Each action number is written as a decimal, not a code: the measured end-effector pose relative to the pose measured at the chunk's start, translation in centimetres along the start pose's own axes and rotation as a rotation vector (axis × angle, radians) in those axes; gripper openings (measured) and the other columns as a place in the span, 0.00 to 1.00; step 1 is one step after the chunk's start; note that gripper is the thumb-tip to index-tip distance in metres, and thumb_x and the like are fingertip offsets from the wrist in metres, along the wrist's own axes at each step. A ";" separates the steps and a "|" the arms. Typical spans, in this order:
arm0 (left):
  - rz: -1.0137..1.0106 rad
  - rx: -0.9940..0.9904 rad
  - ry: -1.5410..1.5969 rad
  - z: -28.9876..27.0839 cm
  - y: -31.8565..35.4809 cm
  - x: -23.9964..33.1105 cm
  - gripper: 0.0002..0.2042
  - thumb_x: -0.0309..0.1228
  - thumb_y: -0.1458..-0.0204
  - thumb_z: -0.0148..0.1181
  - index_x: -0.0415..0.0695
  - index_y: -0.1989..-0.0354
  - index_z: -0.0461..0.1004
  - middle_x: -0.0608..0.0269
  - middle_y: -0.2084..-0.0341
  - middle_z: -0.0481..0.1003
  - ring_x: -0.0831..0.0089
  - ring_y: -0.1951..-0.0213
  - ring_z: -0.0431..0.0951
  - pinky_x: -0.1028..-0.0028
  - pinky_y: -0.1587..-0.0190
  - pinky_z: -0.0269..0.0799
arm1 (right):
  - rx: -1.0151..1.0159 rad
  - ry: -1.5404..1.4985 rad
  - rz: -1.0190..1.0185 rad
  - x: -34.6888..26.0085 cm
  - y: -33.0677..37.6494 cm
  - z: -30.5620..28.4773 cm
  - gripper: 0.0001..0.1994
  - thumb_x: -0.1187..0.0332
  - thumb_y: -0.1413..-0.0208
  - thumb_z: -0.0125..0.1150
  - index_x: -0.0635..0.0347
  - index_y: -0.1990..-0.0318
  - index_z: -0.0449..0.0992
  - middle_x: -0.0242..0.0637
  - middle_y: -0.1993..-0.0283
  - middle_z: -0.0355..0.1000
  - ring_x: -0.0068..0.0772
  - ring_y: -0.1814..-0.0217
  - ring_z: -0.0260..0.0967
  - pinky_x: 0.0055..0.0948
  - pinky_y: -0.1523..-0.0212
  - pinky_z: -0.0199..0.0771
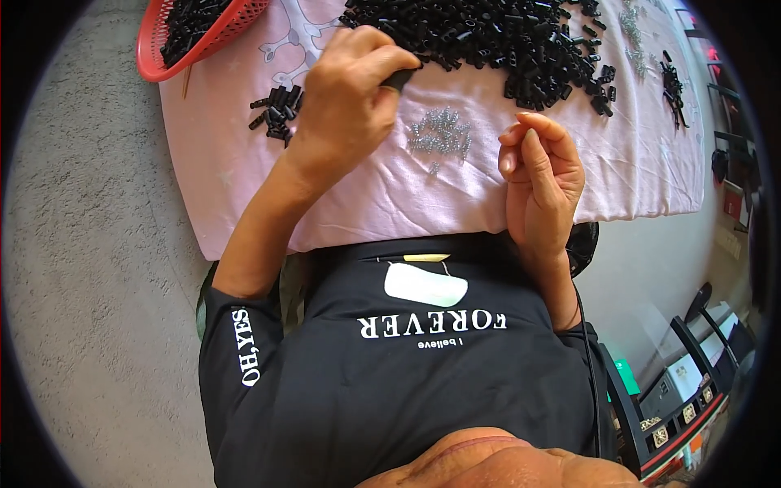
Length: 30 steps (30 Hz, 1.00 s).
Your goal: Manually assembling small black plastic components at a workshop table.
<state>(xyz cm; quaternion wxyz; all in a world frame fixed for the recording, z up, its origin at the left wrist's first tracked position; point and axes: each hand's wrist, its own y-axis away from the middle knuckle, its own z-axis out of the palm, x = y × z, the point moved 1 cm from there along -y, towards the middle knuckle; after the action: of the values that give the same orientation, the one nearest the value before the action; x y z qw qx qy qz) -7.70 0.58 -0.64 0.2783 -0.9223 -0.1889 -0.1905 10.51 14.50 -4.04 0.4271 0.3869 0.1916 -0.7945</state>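
My left hand is raised over the pink cloth, with thumb and index finger closed on a small black plastic piece. Most of that piece is hidden by the fingers. To the right, my right hand is held palm up with the fingers curled and the thumb brought close to the fingertips. Whether something tiny sits between them cannot be made out. Small silver metal pieces, perhaps springs or screws, lie loosely piled between the hands. Beside my left wrist is a small group of black tubular pieces.
A large heap of black plastic pieces spreads across the far side of the cloth-covered table. At far left stands a red basket holding more black pieces. More silver pieces and a few black ones lie at the right.
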 end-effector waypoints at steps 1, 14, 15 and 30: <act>0.016 -0.010 -0.003 0.7 -0.4 0.2 0.13 0.16 0.63 0.59 0.42 0.67 0.79 0.58 0.68 0.74 0.58 0.61 0.74 0.64 0.58 0.73 | 0.003 0.028 -0.023 0.0 -0.1 0.0 0.10 0.75 0.33 0.51 0.67 0.48 0.73 0.42 0.60 0.76 0.20 0.69 0.69 0.18 0.65 0.70; 0.049 -0.124 -0.156 1.9 -1.4 1.0 0.14 0.15 0.63 0.58 0.41 0.66 0.78 0.60 0.68 0.73 0.59 0.59 0.75 0.64 0.56 0.73 | -0.015 0.178 -0.101 0.7 -0.1 -0.6 0.10 0.77 0.34 0.52 0.67 0.48 0.73 0.41 0.59 0.76 0.21 0.66 0.72 0.19 0.63 0.73; 0.040 -0.148 -0.174 1.7 -1.4 1.1 0.14 0.15 0.63 0.58 0.41 0.66 0.77 0.60 0.67 0.73 0.59 0.59 0.75 0.64 0.56 0.73 | -0.013 0.178 -0.103 0.7 -0.1 -0.6 0.10 0.77 0.34 0.52 0.67 0.48 0.73 0.41 0.59 0.76 0.21 0.66 0.72 0.19 0.63 0.73; 0.077 -0.036 -0.105 3.6 -5.0 3.6 0.07 0.22 0.61 0.60 0.41 0.72 0.73 0.53 0.71 0.70 0.53 0.63 0.72 0.58 0.58 0.68 | -0.012 0.204 -0.081 0.7 0.0 -0.5 0.10 0.76 0.34 0.51 0.67 0.48 0.73 0.41 0.58 0.75 0.24 0.66 0.70 0.19 0.63 0.68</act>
<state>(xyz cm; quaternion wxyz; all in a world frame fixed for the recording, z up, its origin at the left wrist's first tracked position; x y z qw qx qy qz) -6.03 7.43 0.46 0.2586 -0.9424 -0.1641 -0.1342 10.51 14.40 -4.91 0.3751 0.4550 0.2544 -0.7665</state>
